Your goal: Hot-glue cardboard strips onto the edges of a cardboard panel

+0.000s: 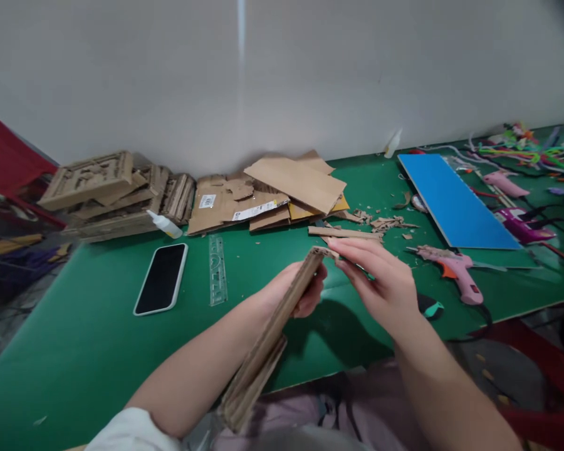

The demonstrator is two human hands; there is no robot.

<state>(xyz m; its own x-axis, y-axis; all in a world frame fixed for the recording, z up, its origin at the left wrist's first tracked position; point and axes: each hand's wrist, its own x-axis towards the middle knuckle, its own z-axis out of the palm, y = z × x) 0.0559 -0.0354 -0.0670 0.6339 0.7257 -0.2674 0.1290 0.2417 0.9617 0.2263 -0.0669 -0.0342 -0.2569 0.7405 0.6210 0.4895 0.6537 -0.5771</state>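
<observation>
My left hand [311,293] is wrapped round the upper part of a long, layered cardboard piece [275,329], which slants down toward my lap. A shorter cardboard layer juts from its lower side. At the upper end, my right hand [385,279] pinches a small torn bit of the cardboard between thumb and fingers. Just beyond my right fingers lies a loose cardboard strip [345,233], with torn scraps [388,222] behind it. A dark cutter-like tool with a teal part [431,307] is partly hidden behind my right wrist.
Stacked cardboard frames [94,181] and flat cardboard sheets [296,181] line the wall. A phone [162,279], a clear ruler [217,270] and a glue bottle [164,223] lie left. On the right are a pink glue gun [458,269], a blue board [458,200] and tangled cables.
</observation>
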